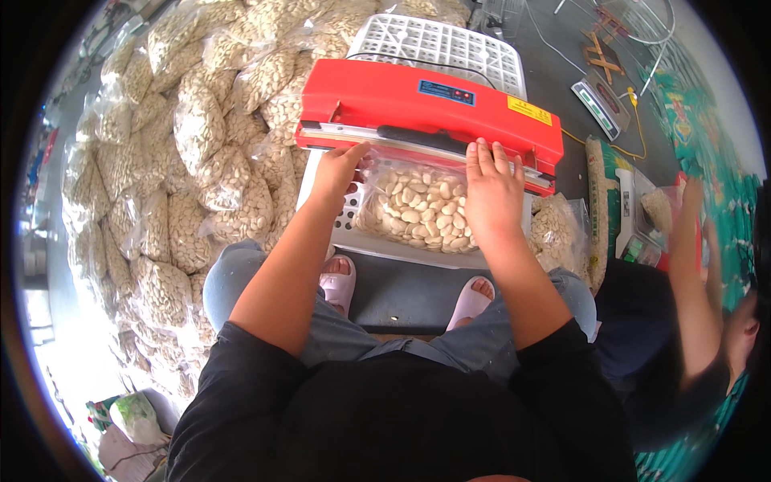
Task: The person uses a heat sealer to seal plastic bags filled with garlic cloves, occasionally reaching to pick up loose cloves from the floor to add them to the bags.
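A red impulse bag sealer [373,90] sits before me on a white perforated plastic crate [385,250]. A clear plastic bag of large white beans [421,208] lies in front of it, its mouth end against the sealing bar. My left hand [340,172] grips the bag's upper left edge, thumb along the sealer's front; its curled fingertips are partly hidden. Flat, fingers extended, my right hand [495,193] lies over the bag's right side. Its fingertips touch the right end of the sealer's black handle [421,137].
Many filled bean bags [199,120] are heaped on the left. Another bean bag [554,232] stands right of the crate. A co-worker's arm [692,265] reaches near a weighing scale [632,205] at right. A second scale [602,105] with a yellow cord lies farther back.
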The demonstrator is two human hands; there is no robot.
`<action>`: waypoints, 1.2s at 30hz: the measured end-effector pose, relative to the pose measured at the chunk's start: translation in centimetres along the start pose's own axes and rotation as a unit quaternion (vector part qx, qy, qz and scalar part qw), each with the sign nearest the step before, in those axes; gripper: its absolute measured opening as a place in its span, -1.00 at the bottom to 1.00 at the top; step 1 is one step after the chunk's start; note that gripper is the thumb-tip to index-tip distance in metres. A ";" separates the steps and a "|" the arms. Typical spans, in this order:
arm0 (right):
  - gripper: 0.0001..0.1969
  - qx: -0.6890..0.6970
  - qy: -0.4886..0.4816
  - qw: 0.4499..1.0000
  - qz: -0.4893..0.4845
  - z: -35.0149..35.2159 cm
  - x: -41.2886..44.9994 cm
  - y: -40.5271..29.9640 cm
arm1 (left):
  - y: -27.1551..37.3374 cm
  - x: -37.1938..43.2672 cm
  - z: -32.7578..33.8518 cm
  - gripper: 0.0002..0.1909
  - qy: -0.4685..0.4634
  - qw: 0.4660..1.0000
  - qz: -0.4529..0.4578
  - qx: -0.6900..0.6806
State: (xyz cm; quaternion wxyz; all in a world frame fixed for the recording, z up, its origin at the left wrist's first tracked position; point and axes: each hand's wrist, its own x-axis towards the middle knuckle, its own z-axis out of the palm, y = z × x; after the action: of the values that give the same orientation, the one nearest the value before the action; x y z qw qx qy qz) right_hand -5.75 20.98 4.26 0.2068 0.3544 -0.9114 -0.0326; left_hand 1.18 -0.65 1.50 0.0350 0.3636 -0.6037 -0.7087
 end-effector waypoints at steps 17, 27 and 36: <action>-0.68 0.474 0.069 0.834 0.273 3.8 -6.7 7.5 | -0.5 0.4 1.5 -0.64 -0.127 0.985 -0.083 -0.078; -0.75 0.770 -0.119 0.520 0.351 2.0 -5.0 6.8 | 0.2 -2.7 0.9 -0.68 -0.226 0.973 0.022 -0.025; -0.84 0.658 -0.029 0.721 0.217 -6.6 -6.9 5.9 | 2.6 -10.7 -2.4 -0.74 -0.279 0.945 0.168 0.038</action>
State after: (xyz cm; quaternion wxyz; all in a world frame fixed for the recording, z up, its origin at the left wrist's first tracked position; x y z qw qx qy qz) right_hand -2.25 30.53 9.04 -0.1033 0.1932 -0.7610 0.6107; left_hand 9.39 1.88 8.81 -0.0300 0.0451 -0.6678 -0.7424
